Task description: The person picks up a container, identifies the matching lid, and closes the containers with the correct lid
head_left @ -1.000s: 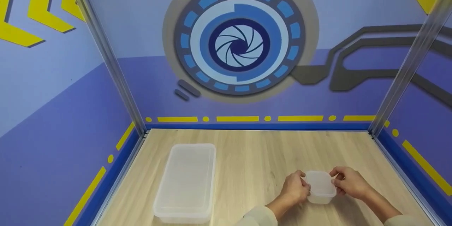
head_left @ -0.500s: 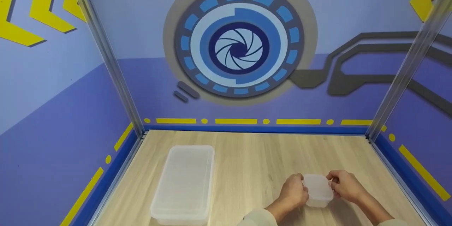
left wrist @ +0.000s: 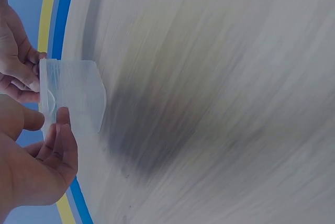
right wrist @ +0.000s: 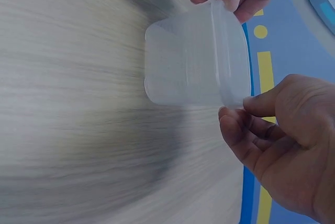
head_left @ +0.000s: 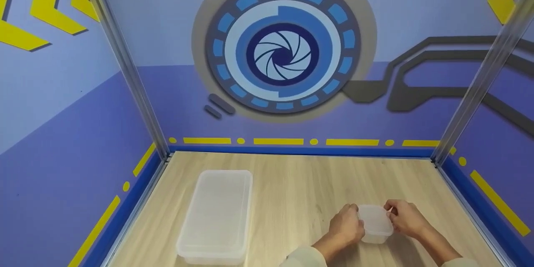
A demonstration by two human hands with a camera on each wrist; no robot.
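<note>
A small, translucent food container with a lid (head_left: 375, 222) is at the right side of the table, between both hands. My left hand (head_left: 346, 225) grips its left side, thumb by the lid and fingers against the wall below. On the opposite side, my right hand (head_left: 406, 219) pinches the lid's rim at a corner between thumb and fingers, as the right wrist view shows. That view has the container (right wrist: 183, 59) turned sideways, its lid edge (right wrist: 233, 59) facing the blue wall. Through the cloudy plastic, no contents show.
A larger, flat translucent container (head_left: 217, 212) with its lid on lies at the left of the wooden table (head_left: 288, 200). Blue panels (head_left: 175, 108) with metal corner posts (head_left: 125, 62) enclose the back and sides.
The view shifts slightly with the head. Both hands stay at the small container, and the right thumb and fingers sit a little closer on the lid's edge.
</note>
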